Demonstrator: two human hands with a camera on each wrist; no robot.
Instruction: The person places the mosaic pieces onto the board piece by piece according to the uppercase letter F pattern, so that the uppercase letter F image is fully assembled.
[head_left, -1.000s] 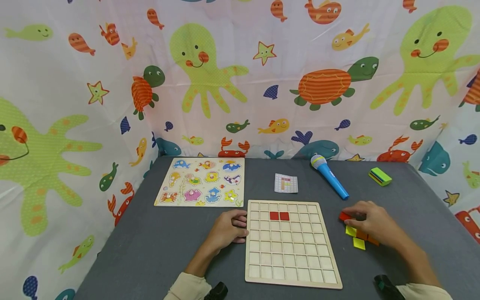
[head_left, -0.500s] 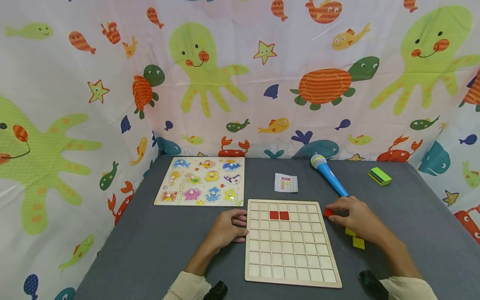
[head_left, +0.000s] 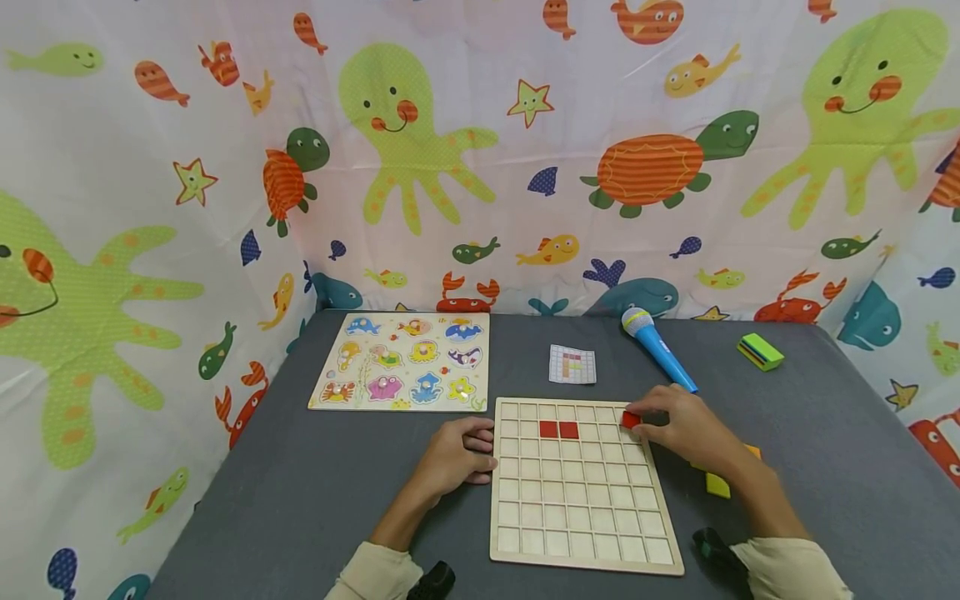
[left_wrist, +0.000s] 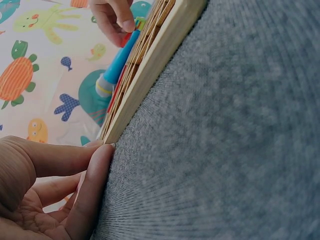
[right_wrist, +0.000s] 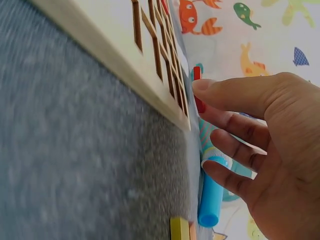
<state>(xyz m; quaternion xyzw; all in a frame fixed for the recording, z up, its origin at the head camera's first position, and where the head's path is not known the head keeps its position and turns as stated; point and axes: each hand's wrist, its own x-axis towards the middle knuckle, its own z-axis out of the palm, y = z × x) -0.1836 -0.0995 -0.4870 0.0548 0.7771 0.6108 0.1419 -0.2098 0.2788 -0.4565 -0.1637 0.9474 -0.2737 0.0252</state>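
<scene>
A wooden grid board [head_left: 585, 492] lies on the grey table, with two red square tiles [head_left: 558, 430] side by side in its second row. At the board's left edge is my left hand [head_left: 456, 452], its thumb and a finger gripping the edge, as the left wrist view shows up close. My right hand [head_left: 686, 423] pinches another red square tile [head_left: 632, 420] between thumb and forefinger, above the board's upper right corner. In the right wrist view that red tile [right_wrist: 198, 90] stands on edge. Yellow and orange tiles [head_left: 717, 485] lie partly hidden under the right forearm.
A blue toy microphone [head_left: 663, 354] lies beyond the right hand. Behind the board is a small card with a coloured grid [head_left: 572, 365]. A sea-animal peg puzzle [head_left: 401, 362] lies back left, and a green block-shaped eraser [head_left: 761, 352] back right. Patterned cloth [head_left: 480, 167] surrounds the table.
My right hand has picked up a red tile from the pile at the right and carried it left to the board's upper right corner. The left hand stays at the board's edge.
</scene>
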